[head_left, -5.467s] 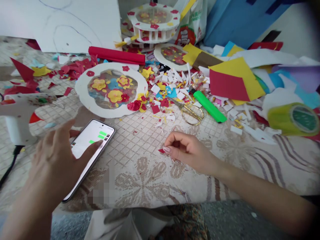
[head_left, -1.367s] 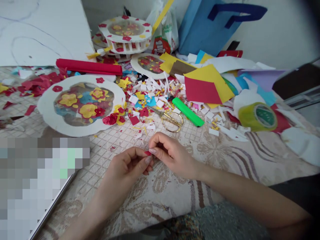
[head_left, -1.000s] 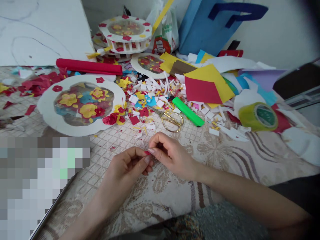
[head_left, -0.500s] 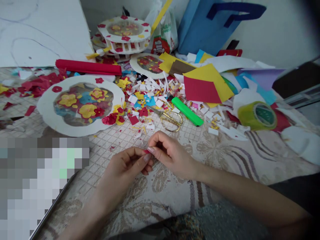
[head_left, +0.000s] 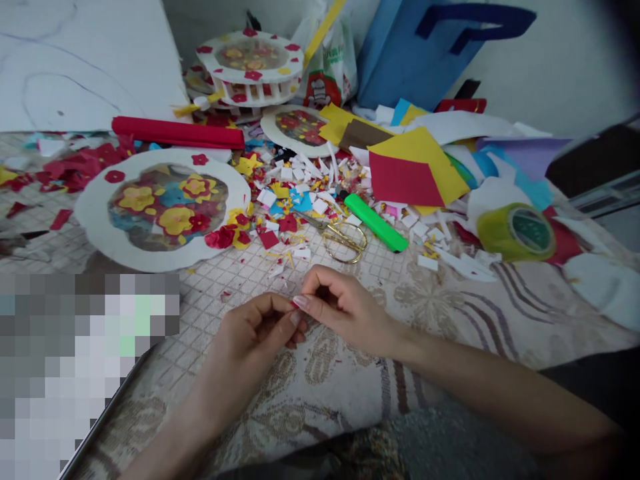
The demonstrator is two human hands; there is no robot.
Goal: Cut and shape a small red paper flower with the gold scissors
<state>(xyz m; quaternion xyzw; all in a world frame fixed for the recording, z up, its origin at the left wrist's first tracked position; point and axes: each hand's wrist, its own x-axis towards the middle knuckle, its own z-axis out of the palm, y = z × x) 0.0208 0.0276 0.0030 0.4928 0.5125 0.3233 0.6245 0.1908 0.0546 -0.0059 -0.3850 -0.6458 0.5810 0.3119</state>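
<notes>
hardly anything moved: the red paper scrap, seen a moment ago, is now hidden where left hand and right hand meet, both grips pinching it (low over the table), gold scissors near behind.

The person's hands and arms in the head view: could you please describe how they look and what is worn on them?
The left hand and right hand show no rings, gloves or watch, and the left forearm and right forearm carry no sleeve as far as the frame's edge. The fingernails are longish and rounded, seemingly with a pale glossy polish.
</notes>
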